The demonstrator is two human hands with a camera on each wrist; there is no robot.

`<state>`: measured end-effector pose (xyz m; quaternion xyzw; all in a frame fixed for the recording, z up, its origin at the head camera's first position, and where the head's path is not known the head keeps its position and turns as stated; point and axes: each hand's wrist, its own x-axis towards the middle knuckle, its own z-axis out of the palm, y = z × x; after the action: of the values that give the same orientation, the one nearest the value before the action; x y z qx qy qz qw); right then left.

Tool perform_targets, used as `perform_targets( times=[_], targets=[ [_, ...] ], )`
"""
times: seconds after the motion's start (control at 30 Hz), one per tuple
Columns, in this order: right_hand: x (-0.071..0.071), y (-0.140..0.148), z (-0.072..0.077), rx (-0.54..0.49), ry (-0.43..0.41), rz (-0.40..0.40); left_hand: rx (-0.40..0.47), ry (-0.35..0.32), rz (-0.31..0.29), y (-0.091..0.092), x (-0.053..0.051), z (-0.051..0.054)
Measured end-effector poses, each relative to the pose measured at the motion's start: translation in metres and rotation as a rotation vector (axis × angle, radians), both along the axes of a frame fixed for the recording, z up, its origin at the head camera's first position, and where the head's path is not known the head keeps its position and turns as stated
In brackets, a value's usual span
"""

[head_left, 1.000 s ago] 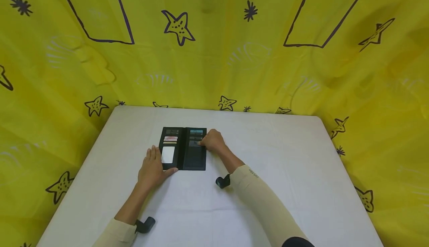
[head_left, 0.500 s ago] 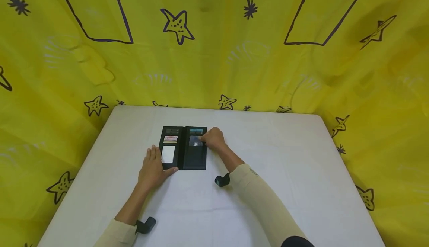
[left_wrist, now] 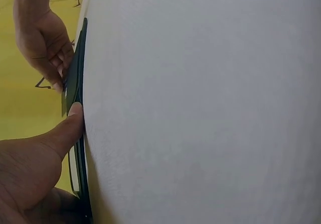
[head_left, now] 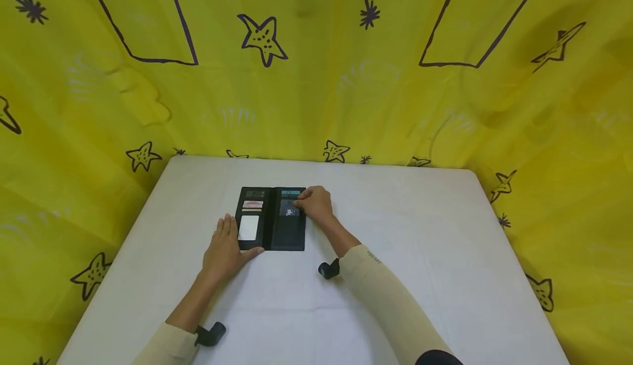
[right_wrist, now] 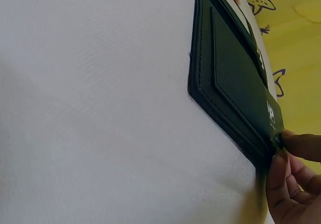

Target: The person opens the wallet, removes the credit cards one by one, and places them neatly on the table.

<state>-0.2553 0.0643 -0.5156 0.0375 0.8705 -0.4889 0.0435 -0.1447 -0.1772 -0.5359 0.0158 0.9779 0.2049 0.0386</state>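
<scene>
On a white counter (head_left: 395, 216), a black bifold wallet (head_left: 268, 223) lies unfolded; the left hand (head_left: 223, 248), straight-fingered, touches its left edge, while the right hand (head_left: 316, 204) pinches a dark card (head_left: 288, 209) at the wallet's right half.

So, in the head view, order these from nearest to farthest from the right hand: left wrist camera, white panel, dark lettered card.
1. Dark lettered card: pinched by the right hand.
2. White panel: left half of the wallet.
3. Left wrist camera: lower left.
</scene>
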Motion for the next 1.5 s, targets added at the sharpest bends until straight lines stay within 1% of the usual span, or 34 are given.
perform_targets(
  times=[0.1,0.2,0.37,0.67,0.83,1.07,1.17,1.33,1.5],
  targets=[
    [0.0001,-0.0001,-0.0005,0.002,-0.011,0.023,0.005,-0.007,0.001,-0.0008,0.0005,-0.0003],
    [-0.0006,-0.0001,-0.0004,0.002,-0.004,0.031,-0.003,-0.008,0.000,-0.0010,-0.0002,-0.0010],
    [-0.0018,-0.0001,-0.0007,-0.011,0.000,0.015,-0.007,0.001,-0.004,0.0000,-0.0018,-0.0014],
    [-0.0070,0.0001,-0.0028,-0.045,0.010,-0.006,-0.022,0.013,-0.003,0.0008,-0.0037,0.0011],
    [-0.0088,0.0015,-0.0033,-0.053,-0.018,-0.001,-0.026,-0.004,-0.008,0.0001,-0.0053,0.0020],
    [-0.0087,0.0048,-0.0038,-0.067,-0.071,0.041,-0.008,-0.024,-0.016,-0.0017,-0.0035,0.0002],
    [-0.0083,0.0052,-0.0045,-0.064,-0.074,0.051,-0.002,-0.027,-0.015,-0.0015,-0.0026,-0.0001],
    [-0.0068,0.0041,-0.0028,-0.069,-0.075,0.048,-0.001,-0.035,-0.013,-0.0014,-0.0029,0.0015],
    [-0.0065,0.0025,0.0007,-0.072,-0.076,0.026,-0.008,-0.052,-0.008,-0.0006,-0.0041,0.0035]
  ],
)
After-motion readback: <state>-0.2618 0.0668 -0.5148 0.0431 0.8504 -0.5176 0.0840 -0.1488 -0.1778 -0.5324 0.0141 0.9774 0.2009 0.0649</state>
